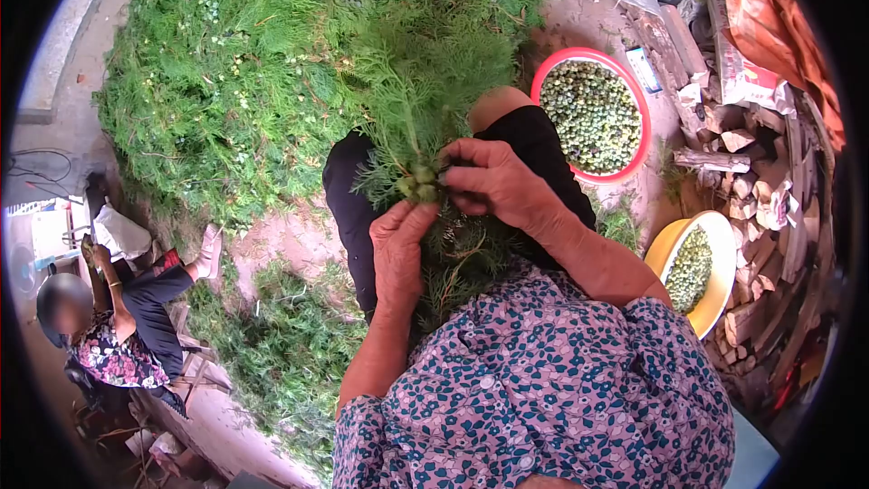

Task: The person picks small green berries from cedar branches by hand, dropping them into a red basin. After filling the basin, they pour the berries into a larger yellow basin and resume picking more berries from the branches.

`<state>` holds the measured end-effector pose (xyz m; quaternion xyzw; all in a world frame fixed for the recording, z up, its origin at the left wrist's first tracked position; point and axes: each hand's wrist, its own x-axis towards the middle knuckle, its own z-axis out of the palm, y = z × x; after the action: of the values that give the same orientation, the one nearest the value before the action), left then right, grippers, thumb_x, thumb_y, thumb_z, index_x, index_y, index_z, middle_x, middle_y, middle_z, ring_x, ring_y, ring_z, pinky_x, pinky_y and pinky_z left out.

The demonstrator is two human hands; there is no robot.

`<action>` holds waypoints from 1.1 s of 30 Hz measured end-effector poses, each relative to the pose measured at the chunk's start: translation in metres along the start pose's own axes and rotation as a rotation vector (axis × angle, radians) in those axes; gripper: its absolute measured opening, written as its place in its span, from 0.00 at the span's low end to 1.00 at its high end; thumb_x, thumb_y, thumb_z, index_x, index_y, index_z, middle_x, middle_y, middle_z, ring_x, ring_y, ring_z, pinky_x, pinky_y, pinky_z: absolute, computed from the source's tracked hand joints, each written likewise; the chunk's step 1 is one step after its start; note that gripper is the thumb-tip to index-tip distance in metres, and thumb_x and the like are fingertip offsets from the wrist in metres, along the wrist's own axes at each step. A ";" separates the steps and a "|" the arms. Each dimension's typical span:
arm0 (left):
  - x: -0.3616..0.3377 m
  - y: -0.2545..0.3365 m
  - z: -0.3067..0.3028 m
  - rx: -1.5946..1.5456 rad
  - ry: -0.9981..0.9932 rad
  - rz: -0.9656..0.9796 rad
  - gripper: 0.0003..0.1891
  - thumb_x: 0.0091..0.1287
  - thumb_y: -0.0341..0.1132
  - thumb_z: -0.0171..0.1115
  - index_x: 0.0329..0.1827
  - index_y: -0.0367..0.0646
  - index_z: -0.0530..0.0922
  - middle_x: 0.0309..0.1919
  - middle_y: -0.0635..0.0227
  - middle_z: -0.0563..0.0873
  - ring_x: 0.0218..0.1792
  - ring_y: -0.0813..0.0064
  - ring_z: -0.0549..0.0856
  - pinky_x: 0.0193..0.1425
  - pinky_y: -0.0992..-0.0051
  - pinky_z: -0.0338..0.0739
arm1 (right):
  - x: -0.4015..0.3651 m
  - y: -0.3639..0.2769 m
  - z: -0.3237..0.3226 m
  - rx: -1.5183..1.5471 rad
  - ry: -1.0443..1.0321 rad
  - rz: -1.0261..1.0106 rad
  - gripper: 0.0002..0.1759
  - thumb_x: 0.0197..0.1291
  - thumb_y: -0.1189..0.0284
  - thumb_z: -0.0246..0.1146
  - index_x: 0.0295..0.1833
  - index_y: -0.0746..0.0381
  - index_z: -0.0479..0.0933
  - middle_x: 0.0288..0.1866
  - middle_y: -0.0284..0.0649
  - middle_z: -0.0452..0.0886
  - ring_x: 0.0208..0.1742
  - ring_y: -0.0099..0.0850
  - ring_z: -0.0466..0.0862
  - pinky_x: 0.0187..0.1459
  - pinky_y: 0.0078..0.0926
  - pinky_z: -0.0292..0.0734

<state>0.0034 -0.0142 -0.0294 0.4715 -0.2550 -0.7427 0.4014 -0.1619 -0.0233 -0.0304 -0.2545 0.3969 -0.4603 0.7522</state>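
Green, feathery sprig [409, 122] runs lengthwise away from the body, leafy tip pointing forward, its round, knobbly cones [419, 185] above the lap. The left hand [401, 234] pinches beside them in a narrow grip; the right hand [493, 183] curls close, fingertips bunched.
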 end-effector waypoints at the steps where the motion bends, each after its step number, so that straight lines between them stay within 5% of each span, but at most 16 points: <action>1: 0.001 0.002 -0.001 -0.027 0.049 -0.049 0.06 0.59 0.29 0.60 0.36 0.35 0.80 0.30 0.74 0.81 0.29 0.86 0.76 0.36 0.86 0.70 | -0.002 -0.002 0.001 0.000 0.001 0.001 0.08 0.57 0.78 0.56 0.42 0.67 0.71 0.26 0.32 0.72 0.20 0.18 0.70 0.17 0.13 0.61; 10: 0.003 -0.001 0.001 0.057 0.038 0.091 0.04 0.59 0.27 0.59 0.32 0.35 0.79 0.26 0.78 0.79 0.26 0.90 0.72 0.31 0.86 0.66 | -0.004 -0.010 0.002 0.237 0.028 -0.016 0.07 0.60 0.74 0.55 0.43 0.63 0.72 0.30 0.34 0.74 0.22 0.21 0.72 0.18 0.13 0.62; 15: 0.001 -0.007 0.005 0.318 0.041 0.279 0.05 0.61 0.26 0.58 0.33 0.32 0.79 0.23 0.81 0.75 0.26 0.91 0.67 0.29 0.87 0.62 | -0.007 0.000 0.013 -0.252 0.159 -0.044 0.09 0.56 0.70 0.62 0.39 0.63 0.75 0.23 0.29 0.72 0.23 0.16 0.71 0.17 0.12 0.61; 17: 0.000 -0.007 0.005 0.454 0.020 0.344 0.05 0.62 0.27 0.58 0.32 0.33 0.78 0.21 0.82 0.73 0.25 0.91 0.65 0.26 0.86 0.61 | -0.004 0.009 0.015 -0.326 0.222 -0.134 0.13 0.54 0.67 0.64 0.35 0.67 0.76 0.20 0.31 0.73 0.18 0.14 0.67 0.16 0.13 0.59; 19: 0.002 -0.016 0.000 0.527 0.040 0.389 0.05 0.62 0.27 0.57 0.32 0.33 0.78 0.21 0.82 0.73 0.25 0.91 0.65 0.25 0.86 0.60 | -0.001 0.013 0.014 -0.770 0.274 -0.443 0.12 0.54 0.68 0.64 0.36 0.68 0.76 0.20 0.31 0.74 0.18 0.13 0.68 0.17 0.13 0.60; 23: -0.002 -0.006 0.007 0.584 0.065 0.383 0.06 0.63 0.28 0.57 0.32 0.33 0.78 0.20 0.82 0.72 0.24 0.92 0.64 0.25 0.86 0.60 | 0.001 0.012 0.012 -0.871 0.231 -0.503 0.11 0.55 0.69 0.62 0.38 0.66 0.75 0.21 0.29 0.72 0.20 0.13 0.68 0.18 0.11 0.61; 25: -0.003 -0.002 0.009 0.509 0.056 0.357 0.06 0.63 0.28 0.57 0.32 0.33 0.78 0.20 0.82 0.72 0.24 0.92 0.65 0.25 0.86 0.60 | -0.006 -0.004 0.017 -0.221 0.096 0.048 0.09 0.56 0.71 0.61 0.38 0.66 0.75 0.23 0.29 0.73 0.23 0.15 0.71 0.18 0.13 0.63; 33: 0.004 -0.002 0.002 0.256 0.065 0.279 0.08 0.62 0.28 0.57 0.26 0.34 0.76 0.19 0.83 0.70 0.24 0.92 0.63 0.24 0.87 0.58 | -0.006 -0.002 0.003 0.129 -0.032 0.120 0.09 0.57 0.74 0.58 0.42 0.67 0.72 0.26 0.34 0.73 0.23 0.19 0.73 0.19 0.14 0.64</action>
<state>0.0002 -0.0160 -0.0322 0.5026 -0.3970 -0.6256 0.4455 -0.1616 -0.0188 -0.0253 -0.1884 0.3690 -0.4350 0.7995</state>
